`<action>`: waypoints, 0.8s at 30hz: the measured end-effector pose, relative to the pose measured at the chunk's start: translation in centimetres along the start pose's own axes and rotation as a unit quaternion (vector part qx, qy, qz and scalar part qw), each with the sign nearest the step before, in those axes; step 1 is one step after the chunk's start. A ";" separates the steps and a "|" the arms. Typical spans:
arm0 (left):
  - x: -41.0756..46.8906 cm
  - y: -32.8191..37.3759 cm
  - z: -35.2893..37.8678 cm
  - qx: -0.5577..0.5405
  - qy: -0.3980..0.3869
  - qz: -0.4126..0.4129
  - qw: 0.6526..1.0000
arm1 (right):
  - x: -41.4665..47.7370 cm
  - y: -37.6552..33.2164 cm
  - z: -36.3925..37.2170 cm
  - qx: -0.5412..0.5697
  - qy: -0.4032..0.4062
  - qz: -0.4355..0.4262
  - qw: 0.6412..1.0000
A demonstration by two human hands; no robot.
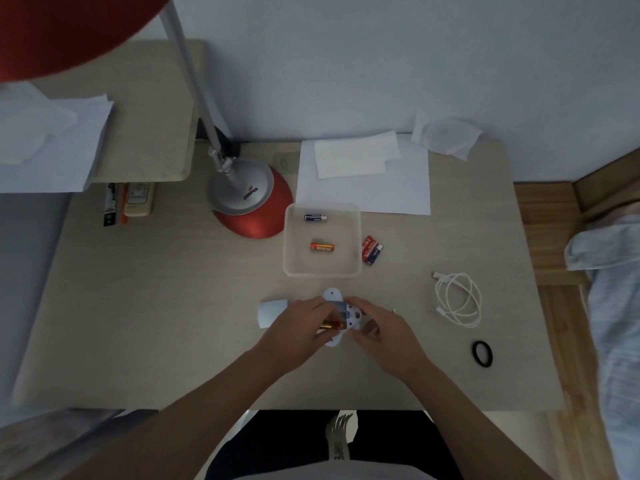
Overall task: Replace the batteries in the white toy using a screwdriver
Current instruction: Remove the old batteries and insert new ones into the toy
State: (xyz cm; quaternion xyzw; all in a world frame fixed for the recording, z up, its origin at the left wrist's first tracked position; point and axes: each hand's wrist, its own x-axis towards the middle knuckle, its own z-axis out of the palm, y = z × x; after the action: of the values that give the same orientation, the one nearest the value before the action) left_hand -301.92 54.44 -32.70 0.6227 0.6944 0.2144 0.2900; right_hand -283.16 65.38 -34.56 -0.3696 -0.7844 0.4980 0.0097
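Note:
The white toy (pixel 334 296) lies on the desk near the front middle, its battery bay facing up. My left hand (pixel 298 327) presses an orange battery (pixel 332 325) at the bay. My right hand (pixel 375 325) grips the toy's right side. A white rounded part (pixel 272 311) lies just left of my left hand. A clear tray (pixel 322 270) behind the toy holds a blue battery (pixel 315 217) and an orange battery (pixel 322 247). Two more batteries (pixel 371 250) lie right of the tray. No screwdriver shows; a small metal bit (pixel 394 310) sits beside my right hand.
A red and silver desk lamp (pixel 251 199) stands left of the tray. White paper (pixel 363 181) and a tissue lie at the back. A coiled white cable (pixel 459 299) and a black hair tie (pixel 482 354) lie to the right. A shelf with papers (pixel 138 109) rises at the back left.

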 end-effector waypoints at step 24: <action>10.5 -2.4 -7.0 0.206 -0.037 -0.073 0.975 | 0.3 0.3 -0.1 0.001 -0.011 0.025 1.000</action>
State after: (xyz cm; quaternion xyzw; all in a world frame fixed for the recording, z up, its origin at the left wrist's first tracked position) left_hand -308.91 64.96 -30.53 0.6237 0.7564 0.0221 0.1957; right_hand -283.17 65.64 -34.83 -0.3839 -0.7745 0.5027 -0.0107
